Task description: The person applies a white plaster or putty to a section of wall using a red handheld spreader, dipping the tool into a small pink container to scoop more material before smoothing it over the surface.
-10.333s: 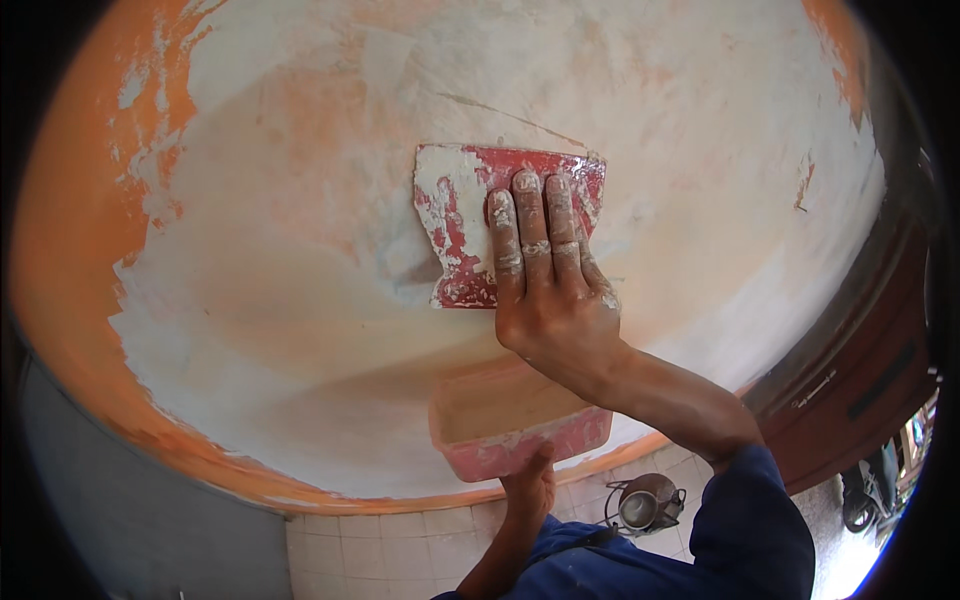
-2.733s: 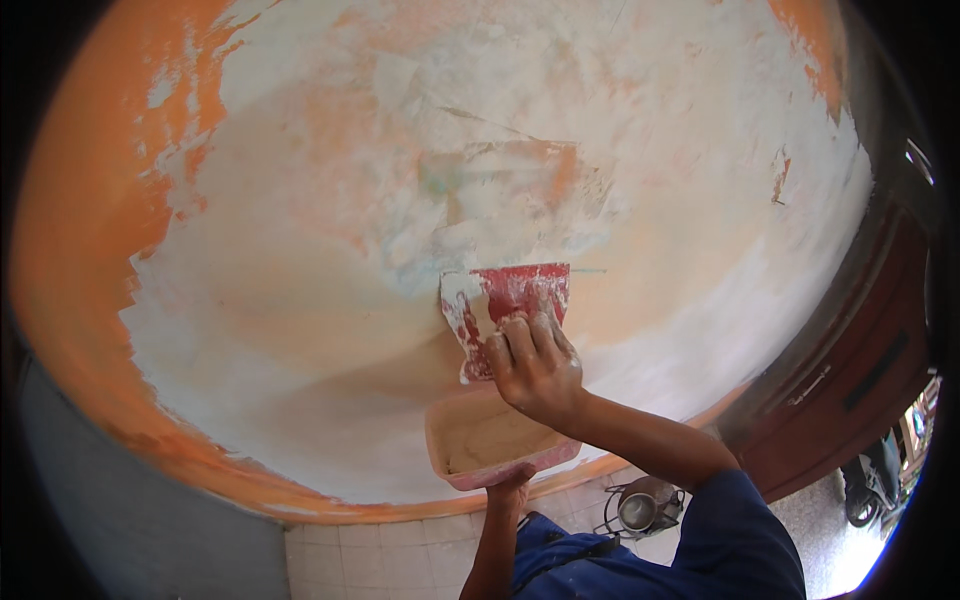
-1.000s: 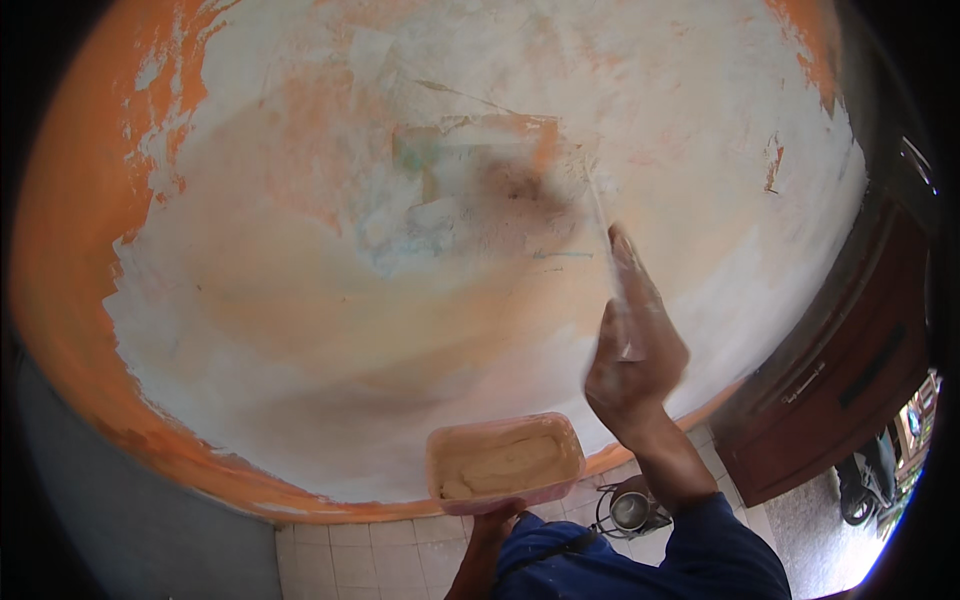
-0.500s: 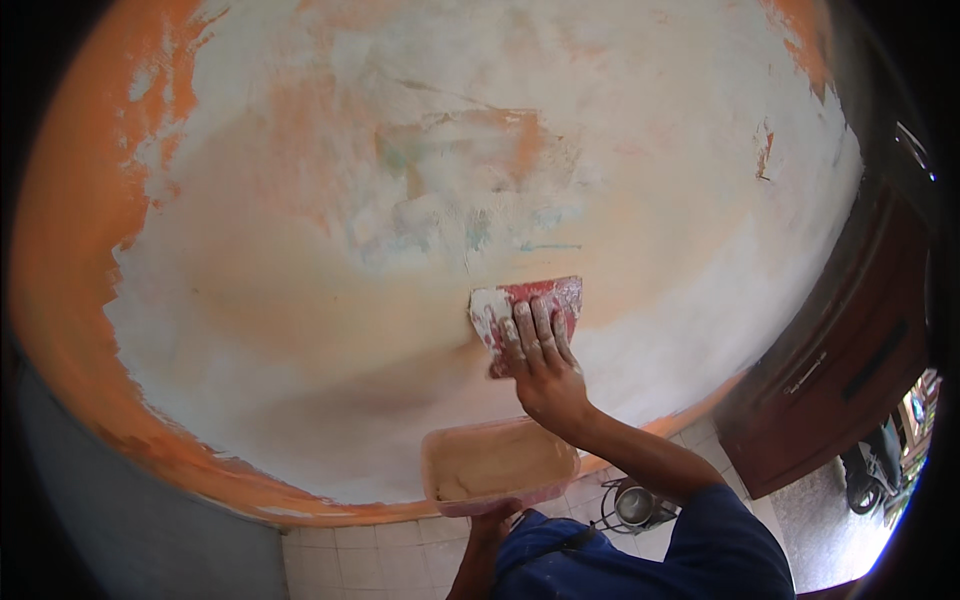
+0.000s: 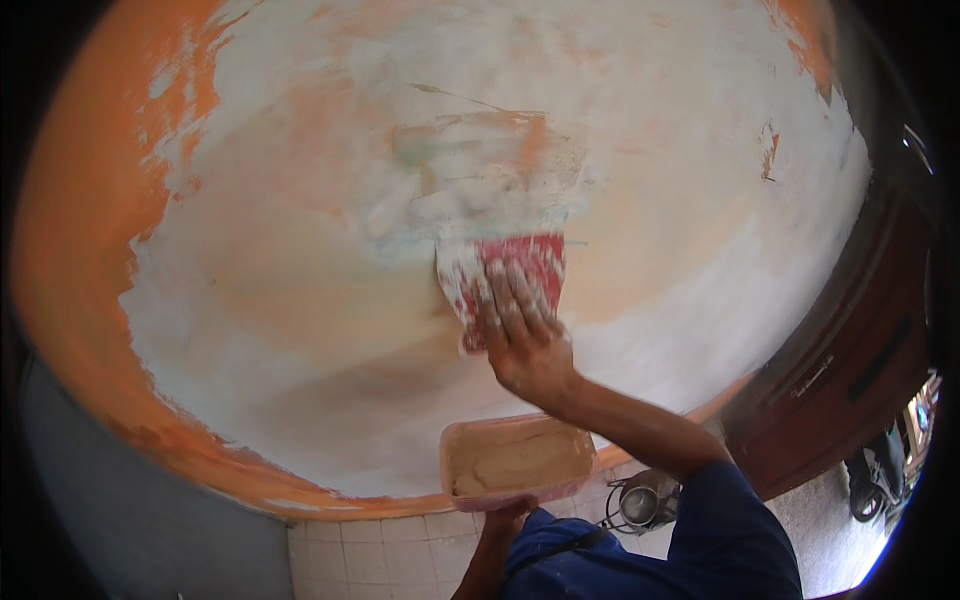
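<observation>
A red putty spreader [image 5: 545, 262], smeared with white filler, lies with its broad edge against the patchy white wall [image 5: 290, 240]. My right hand [image 5: 528, 350] is closed on it, fingers stretched along its face and caked with filler. Just above the blade the wall shows a wet-looking whitish band and a rough rectangle of orange and greenish patches. Below, close to my body, my left hand [image 5: 508, 518] supports a rectangular pinkish tub [image 5: 530, 497] from its near side; most of those fingers are hidden beneath it. Beige filler paste [image 5: 525, 460] covers the tub's inside.
Orange paint [image 5: 75, 230] borders the white area on the left and along the bottom. A dark red door-like panel [image 5: 840, 390] stands to the right. On the tiled floor [image 5: 370, 560] is a round metal container [image 5: 638, 506] in a dark frame. A grey-blue wall [image 5: 150, 510] rises at lower left.
My right hand has pushed the spreader up and slightly left across the wall, covering part of the lower edge of the patch. The tub sits a little further right in view.
</observation>
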A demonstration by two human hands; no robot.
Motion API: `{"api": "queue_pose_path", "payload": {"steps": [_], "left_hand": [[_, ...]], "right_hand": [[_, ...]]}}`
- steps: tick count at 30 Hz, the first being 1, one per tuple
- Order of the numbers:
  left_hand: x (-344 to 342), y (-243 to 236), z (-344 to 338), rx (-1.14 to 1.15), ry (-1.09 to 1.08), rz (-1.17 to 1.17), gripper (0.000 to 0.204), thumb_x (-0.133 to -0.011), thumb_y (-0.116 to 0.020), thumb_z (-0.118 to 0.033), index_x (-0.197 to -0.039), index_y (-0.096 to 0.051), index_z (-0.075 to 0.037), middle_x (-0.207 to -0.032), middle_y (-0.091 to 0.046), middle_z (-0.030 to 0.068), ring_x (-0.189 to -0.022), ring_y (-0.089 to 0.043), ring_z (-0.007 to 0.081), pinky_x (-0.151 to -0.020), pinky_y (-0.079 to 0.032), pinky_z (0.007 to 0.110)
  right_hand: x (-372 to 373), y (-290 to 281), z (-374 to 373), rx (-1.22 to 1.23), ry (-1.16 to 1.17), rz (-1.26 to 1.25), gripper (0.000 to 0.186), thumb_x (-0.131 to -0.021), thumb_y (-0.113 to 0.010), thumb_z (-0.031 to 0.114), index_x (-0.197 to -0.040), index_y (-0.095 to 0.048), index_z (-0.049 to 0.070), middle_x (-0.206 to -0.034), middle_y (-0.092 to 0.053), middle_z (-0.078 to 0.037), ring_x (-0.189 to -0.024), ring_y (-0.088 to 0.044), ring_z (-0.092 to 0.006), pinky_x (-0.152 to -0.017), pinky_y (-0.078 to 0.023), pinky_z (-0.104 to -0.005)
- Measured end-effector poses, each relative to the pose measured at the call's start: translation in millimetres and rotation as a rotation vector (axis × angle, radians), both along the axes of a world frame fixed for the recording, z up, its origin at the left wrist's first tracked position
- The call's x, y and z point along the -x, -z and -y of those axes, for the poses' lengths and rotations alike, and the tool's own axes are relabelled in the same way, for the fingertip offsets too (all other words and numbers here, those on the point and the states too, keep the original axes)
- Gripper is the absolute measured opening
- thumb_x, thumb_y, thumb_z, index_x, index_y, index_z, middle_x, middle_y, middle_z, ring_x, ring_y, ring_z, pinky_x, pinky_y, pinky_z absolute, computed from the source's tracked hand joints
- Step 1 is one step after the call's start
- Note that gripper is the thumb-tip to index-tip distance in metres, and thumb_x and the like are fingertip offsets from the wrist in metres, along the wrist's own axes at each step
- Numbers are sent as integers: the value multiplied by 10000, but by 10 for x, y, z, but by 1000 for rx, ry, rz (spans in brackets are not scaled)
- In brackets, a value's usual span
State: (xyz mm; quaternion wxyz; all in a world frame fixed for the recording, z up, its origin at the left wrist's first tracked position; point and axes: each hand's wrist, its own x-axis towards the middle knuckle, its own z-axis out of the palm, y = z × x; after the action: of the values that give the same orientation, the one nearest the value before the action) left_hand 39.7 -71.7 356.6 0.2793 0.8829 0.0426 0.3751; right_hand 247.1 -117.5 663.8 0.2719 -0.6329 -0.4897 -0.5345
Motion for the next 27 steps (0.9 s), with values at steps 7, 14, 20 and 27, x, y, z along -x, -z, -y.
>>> {"api": "queue_pose_path", "payload": {"steps": [7, 14, 20, 27], "left_hand": [[-53, -925, 425, 1556, 296, 282, 122, -749, -635, 21, -726, -562, -75, -657, -535, -3, -619, -548, 125, -542, -438, 257], [26, -561, 399, 1250, 94, 193, 70, -740, -602, 25, -761, -609, -41, -727, -603, 104, -682, -587, 255, -656, -476, 335], [145, -356, 149, 1285, 119, 204, 113, -752, -582, 42, -816, -611, -47, -787, -605, 99, -740, -589, 252, -704, -483, 361], [75, -1060, 431, 1660, 157, 293, 307, -731, -601, 75, -1001, -560, -66, -834, -600, 24, -763, -583, 197, -701, -485, 288]], "right_hand": [[224, 118, 487, 77, -263, -207, 499, -672, -566, -8, -1166, -540, -71, -1235, -518, -248, -1160, -514, -368, -935, -452, -444], [-15, -410, -39, -17, -42, -16, 496, -707, -540, 1, -1181, -487, -137, -1303, -403, -334, -1231, -389, -476, -998, -356, -556], [36, 273, -266, 111, 35, -94, 550, -738, -539, 16, -1257, -431, -130, -1332, -376, -332, -1272, -359, -449, -1038, -313, -531], [253, 250, 351, 175, -266, -207, 475, -776, -560, 69, -1209, -483, -110, -1252, -479, -290, -1203, -443, -444, -987, -371, -551]]}}
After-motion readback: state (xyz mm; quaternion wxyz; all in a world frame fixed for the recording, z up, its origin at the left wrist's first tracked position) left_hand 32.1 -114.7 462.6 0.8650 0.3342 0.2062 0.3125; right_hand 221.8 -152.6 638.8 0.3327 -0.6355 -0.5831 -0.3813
